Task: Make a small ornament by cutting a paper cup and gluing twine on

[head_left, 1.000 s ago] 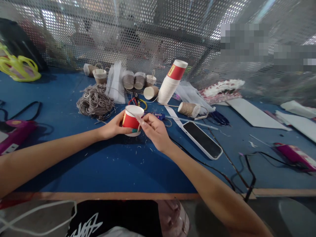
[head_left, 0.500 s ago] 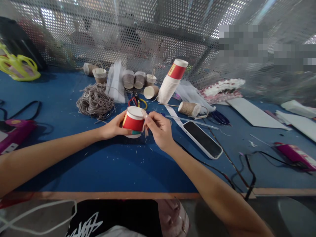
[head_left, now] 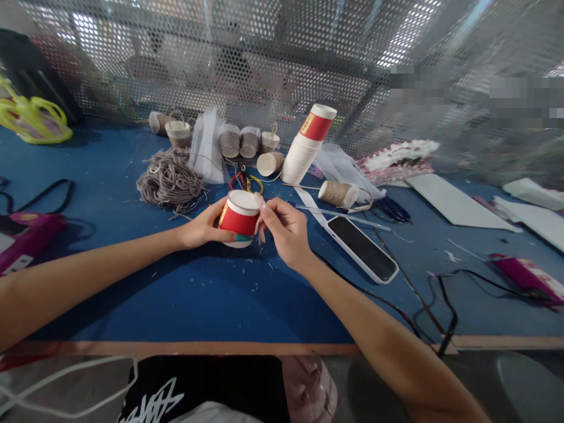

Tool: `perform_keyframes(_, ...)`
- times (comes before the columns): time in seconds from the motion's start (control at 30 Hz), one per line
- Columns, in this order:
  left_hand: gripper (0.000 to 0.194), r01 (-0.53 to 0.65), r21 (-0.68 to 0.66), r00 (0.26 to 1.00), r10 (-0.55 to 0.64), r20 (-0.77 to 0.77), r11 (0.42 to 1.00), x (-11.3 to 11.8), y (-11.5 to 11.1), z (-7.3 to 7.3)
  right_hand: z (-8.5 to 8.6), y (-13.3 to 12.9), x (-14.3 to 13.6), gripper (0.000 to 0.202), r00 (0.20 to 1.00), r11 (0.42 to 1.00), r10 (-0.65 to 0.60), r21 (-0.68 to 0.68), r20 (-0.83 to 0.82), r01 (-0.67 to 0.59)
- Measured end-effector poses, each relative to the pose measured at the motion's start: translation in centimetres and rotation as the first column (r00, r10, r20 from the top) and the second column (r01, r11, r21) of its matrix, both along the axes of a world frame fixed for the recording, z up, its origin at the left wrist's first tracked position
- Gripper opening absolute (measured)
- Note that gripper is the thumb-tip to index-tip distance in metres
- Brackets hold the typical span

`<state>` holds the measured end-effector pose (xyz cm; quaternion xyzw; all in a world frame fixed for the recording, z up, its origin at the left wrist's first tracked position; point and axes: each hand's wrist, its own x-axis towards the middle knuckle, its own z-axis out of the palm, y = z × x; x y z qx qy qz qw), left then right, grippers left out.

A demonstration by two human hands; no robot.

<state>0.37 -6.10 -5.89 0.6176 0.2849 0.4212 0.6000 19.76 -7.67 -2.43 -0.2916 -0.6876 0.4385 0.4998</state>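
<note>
A red and white paper cup is held above the blue table, its white round end facing up. My left hand wraps round its left side, the thumb with a green nail across the lower front. At the cup's right edge my right hand is closed, thumb and forefinger pinched at the rim; whether something thin is between them is too small to tell. Behind the cup lie scissors with red and yellow handles. A coil of grey cord rests to the left.
A leaning stack of cups stands behind, beside several twine-wrapped cups. A phone and black cables lie to the right. Magenta tools sit at the far left and far right. A metal mesh rises behind the table.
The cup has shifted very slightly to the right in my hands. Both hands keep nearly the same pose and place.
</note>
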Motion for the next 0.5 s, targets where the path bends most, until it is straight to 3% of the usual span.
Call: perform_keyframes(0.5, 0.066, 0.018, 0.008, 0.999, -0.018, 0.041, 1.000, 0.02, 0.06, -0.20, -0.33, 0.19, -0.04, 0.039, 1.000, 1.000, 0.001, -0.024, 0.009, -0.001)
